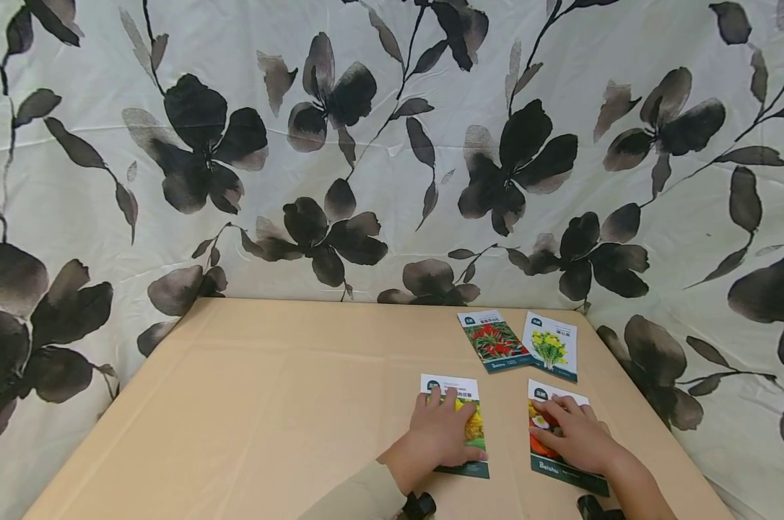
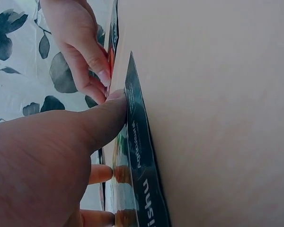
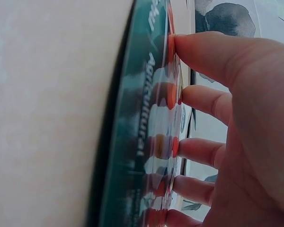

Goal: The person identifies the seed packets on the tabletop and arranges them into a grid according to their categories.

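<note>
My left hand (image 1: 439,435) rests with spread fingers on a seed packet (image 1: 476,427) with a yellow picture and a dark green lower band. The left wrist view shows its thumb at the edge of that packet (image 2: 143,151), which lies on the table. To the right, my right hand (image 1: 579,435) touches a second seed packet (image 1: 561,471) with a red and orange picture. Its fingertips press on the glossy front of this packet (image 3: 137,109) in the right wrist view. Both hands hide part of the printed pictures.
Behind the hands lie a packet with red flowers (image 1: 496,341) and a packet with yellow blooms (image 1: 551,348), their edges overlapping. The tan table (image 1: 268,404) extends to the left. A white cloth with dark flowers (image 1: 418,188) hangs behind and surrounds it.
</note>
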`<state>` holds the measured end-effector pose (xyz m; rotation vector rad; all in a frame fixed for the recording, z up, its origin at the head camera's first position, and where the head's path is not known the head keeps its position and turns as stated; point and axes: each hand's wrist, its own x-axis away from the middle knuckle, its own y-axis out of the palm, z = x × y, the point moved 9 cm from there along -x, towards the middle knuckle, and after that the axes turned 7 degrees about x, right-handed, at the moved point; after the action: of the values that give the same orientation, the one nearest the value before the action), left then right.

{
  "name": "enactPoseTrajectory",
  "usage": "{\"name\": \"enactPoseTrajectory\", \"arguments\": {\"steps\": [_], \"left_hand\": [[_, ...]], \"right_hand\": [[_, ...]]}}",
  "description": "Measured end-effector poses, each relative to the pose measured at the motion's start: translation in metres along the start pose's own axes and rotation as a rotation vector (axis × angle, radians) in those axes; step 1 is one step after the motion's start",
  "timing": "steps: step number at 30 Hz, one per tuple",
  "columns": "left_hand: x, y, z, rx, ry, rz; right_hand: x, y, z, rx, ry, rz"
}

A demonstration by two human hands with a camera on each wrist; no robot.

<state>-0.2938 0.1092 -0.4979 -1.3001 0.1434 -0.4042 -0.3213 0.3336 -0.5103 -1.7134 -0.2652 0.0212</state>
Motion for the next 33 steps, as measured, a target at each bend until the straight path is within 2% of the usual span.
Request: {"name": "enactPoseTrajectory", "arguments": {"steps": [9,21,33], "left_hand": [[0.0000,-0.0024,0.0000,-0.006,0.004,0.008],[-0.0018,0.0039,-0.0052,-0.013,0.012,-0.012],[0.0024,0.0018,-0.0069,-0.001,0.022,-0.004]], "right_hand": [[-0.0014,0.0004,0.0012,0.002,-0.001,0.004],[-0.0015,0.0009,0.0020,-0.004,0.004,-0.006],[-0.0008,0.0006,0.0017,-0.010,0.004,-0.008]]}}
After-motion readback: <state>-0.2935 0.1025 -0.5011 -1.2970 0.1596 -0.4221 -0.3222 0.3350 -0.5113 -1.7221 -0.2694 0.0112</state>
